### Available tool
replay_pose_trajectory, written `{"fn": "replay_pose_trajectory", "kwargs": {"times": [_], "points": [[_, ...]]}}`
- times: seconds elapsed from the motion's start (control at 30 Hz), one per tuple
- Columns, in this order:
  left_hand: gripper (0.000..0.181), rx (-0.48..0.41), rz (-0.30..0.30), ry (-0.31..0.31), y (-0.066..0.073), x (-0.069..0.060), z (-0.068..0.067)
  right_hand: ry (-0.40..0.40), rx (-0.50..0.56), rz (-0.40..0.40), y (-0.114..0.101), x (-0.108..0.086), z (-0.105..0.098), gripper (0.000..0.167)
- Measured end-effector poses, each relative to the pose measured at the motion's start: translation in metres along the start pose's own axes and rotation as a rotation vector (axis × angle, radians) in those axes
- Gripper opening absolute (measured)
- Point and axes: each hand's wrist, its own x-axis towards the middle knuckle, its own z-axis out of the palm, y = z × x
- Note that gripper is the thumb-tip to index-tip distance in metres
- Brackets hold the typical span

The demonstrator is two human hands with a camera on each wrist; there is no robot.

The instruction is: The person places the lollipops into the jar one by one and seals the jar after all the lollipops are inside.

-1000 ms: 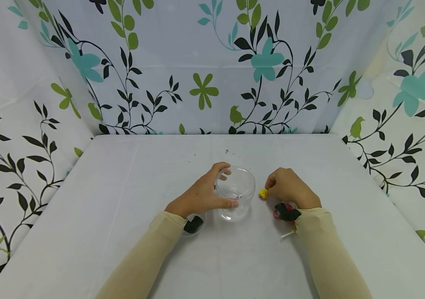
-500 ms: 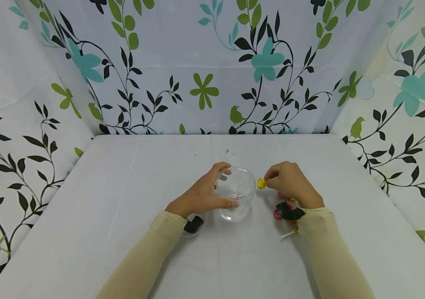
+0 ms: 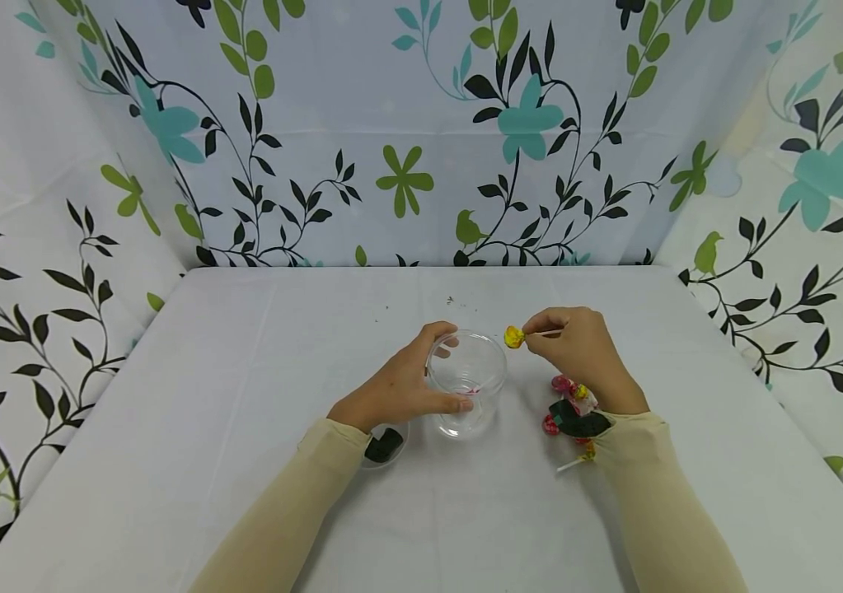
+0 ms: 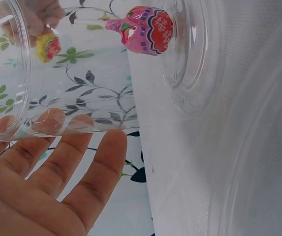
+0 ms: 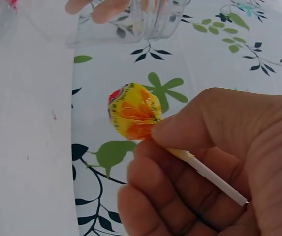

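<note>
My left hand point(image 3: 409, 375) grips a clear jar point(image 3: 476, 371) by its side, fingers behind and thumb in front; the jar stands on the table. A pink wrapped lollipop point(image 4: 148, 30) lies at the jar's bottom in the left wrist view. To the right of the rim, my right hand point(image 3: 577, 350) pinches a yellow wrapped lollipop point(image 3: 513, 337) just below its candy head. Its white stick point(image 5: 219, 180) runs back across the palm in the right wrist view. The yellow head points toward the jar and is apart from it.
Several wrapped lollipops, one a red one point(image 3: 550, 424), lie below my right hand, partly hidden by a dark band point(image 3: 580, 421) at the wrist. A clear round lid point(image 3: 370, 464) lies partly under my left wrist. White cloth covers the table point(image 3: 302, 329).
My right hand has lifted the yellow lollipop up and slightly left, to beside the jar's rim, and more of its stick shows. The left hand and jar have stayed put.
</note>
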Motion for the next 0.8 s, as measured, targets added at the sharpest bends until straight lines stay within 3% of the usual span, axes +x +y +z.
{"fn": "replay_pose_trajectory", "kwargs": {"times": [0.3, 0.8], "points": [[0.100, 0.003, -0.006, 0.006, 0.000, 0.000, 0.000, 0.078, 0.063, -0.055, -0.009, -0.003, -0.001, 0.011], [0.103, 0.001, -0.020, 0.003, 0.000, 0.000, 0.000, 0.108, 0.161, -0.134, -0.022, -0.009, -0.001, 0.012]]}}
